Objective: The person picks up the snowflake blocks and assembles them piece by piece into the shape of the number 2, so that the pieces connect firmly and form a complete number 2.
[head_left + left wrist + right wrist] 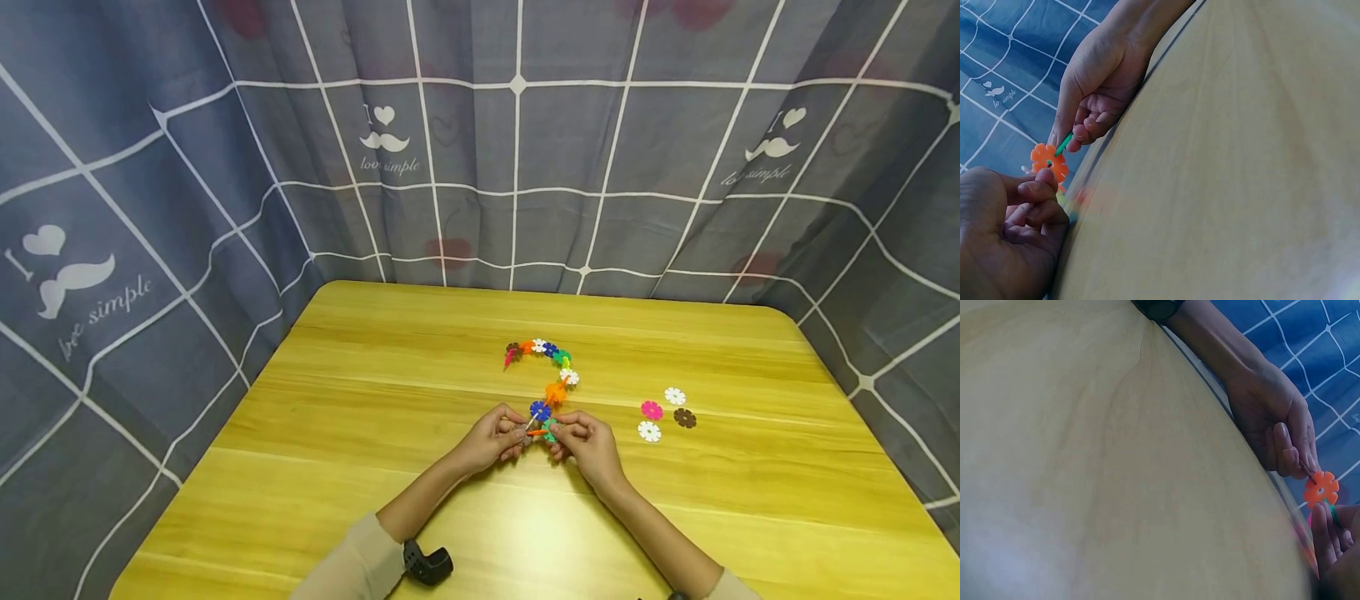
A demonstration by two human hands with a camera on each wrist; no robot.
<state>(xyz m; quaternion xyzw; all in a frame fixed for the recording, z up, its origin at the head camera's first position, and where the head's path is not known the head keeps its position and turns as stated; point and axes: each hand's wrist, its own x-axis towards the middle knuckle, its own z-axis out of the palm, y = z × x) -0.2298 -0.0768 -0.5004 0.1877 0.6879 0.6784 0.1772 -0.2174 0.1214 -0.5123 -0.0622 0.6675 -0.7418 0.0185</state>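
A curved chain of interlocking flower-shaped plastic discs (556, 394) in several colours runs across the table toward both hands. At its near end a blue disc (540, 410) shows just above the fingers. My left hand (483, 442) pinches a brownish disc (1307, 470), seen nearly edge-on and partly covered. My right hand (594, 447) pinches a green disc (550, 430) between thumb and fingers. Between the fingertips an orange disc (1329, 484) meets the green one and the brownish one. Fingers hide how these pieces join the chain.
Loose discs lie on the table right of the hands: a pink one (652, 410), a brown one (685, 418), a white one (675, 396) and another white one (649, 432). A grey checked curtain (480, 142) surrounds the wooden table (315, 433) at the back and sides.
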